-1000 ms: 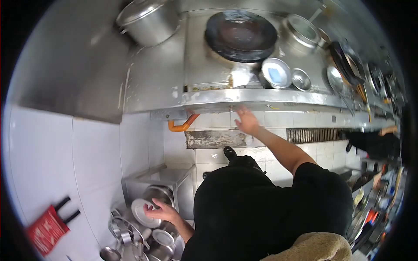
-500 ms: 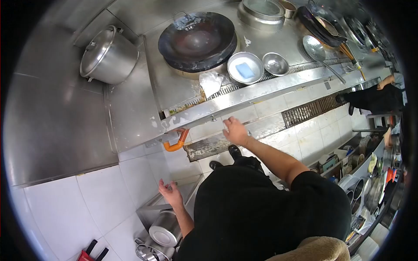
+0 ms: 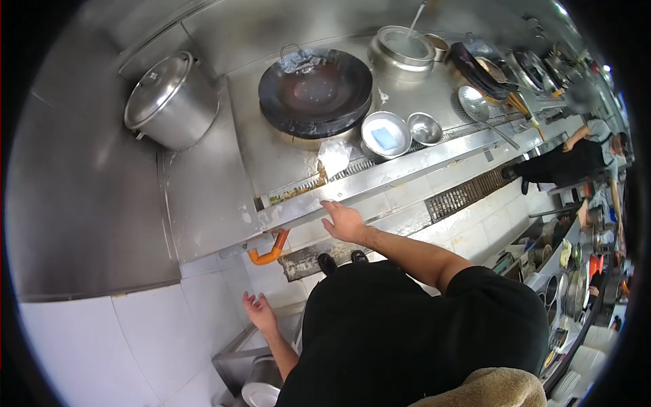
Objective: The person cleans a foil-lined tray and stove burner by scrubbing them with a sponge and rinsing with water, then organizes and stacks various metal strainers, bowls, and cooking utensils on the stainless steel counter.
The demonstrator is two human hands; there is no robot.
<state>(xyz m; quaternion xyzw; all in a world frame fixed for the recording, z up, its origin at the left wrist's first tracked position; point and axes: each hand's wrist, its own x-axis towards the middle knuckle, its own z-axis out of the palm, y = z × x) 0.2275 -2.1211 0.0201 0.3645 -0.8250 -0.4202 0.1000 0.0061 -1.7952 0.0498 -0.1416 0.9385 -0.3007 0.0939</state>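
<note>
My right hand (image 3: 346, 222) is at the front edge of the steel stove counter (image 3: 400, 165), fingers stretched out and nothing in it. Whether its fingertips touch the edge I cannot tell. Lower down, my left hand (image 3: 260, 314) hangs open and empty beside my body, above a low steel rack (image 3: 234, 354). Beyond the right hand lie a crumpled white plastic bag (image 3: 334, 157) and a metal bowl (image 3: 370, 146) with a blue cloth or sponge (image 3: 384, 138) inside. A smaller steel bowl (image 3: 425, 129) stands next to it. Behind them a large dark wok (image 3: 315, 91) sits on the burner.
A lidded stockpot (image 3: 180, 108) stands at the back left. Further right are a round steel pot (image 3: 405, 54) and a perforated strainer (image 3: 473, 104). An orange pipe (image 3: 266, 256) juts out below the counter. Another person (image 3: 569, 159) stands at far right, past a floor grate (image 3: 468, 195).
My right hand has moved left and closer to the counter's edge. The left hand is slightly lower. The view has shifted, and more of the other person shows.
</note>
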